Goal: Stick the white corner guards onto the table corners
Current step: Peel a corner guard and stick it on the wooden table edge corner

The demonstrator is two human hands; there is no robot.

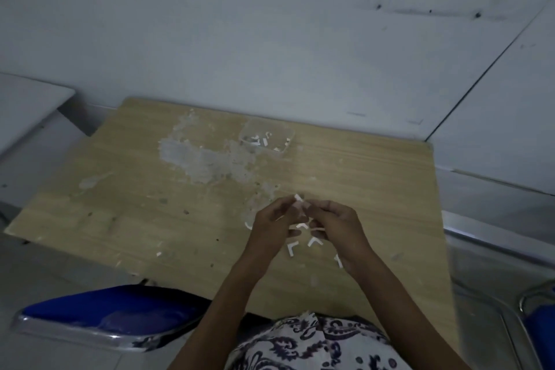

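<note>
- Both hands raised just above the wooden table (126, 207), meeting over its near right part: left hand (270, 227) and right hand (336, 225) each pinching the same small white corner guard (298, 201) between thumb and curled fingers.
- Probably peeling the backing off the adhesive; too dim and small to tell whether any film is already lifted.
- Best done by holding the guard by its outer faces only, keeping fingertips off the sticky inner side.
- Worth starting the backing at one end with a nail and pulling slowly along the strip, not straight up, so the adhesive does not tear away with it.
- More loose guards (313, 242) lying on the table directly beneath the hands, one partly hidden by the right wrist; easy to knock, so better to keep the hands lifted.
- Clear plastic container (267, 137) farther back near the centre, holding a few white bits.
- No table corner in view visibly fitted with a guard yet; nearest corner at the right far edge (428, 144).
- Scuffed grey patch (204, 159) on the tabletop suggests dust; a wipe of the corner before pressing would likely help the bond.
</note>
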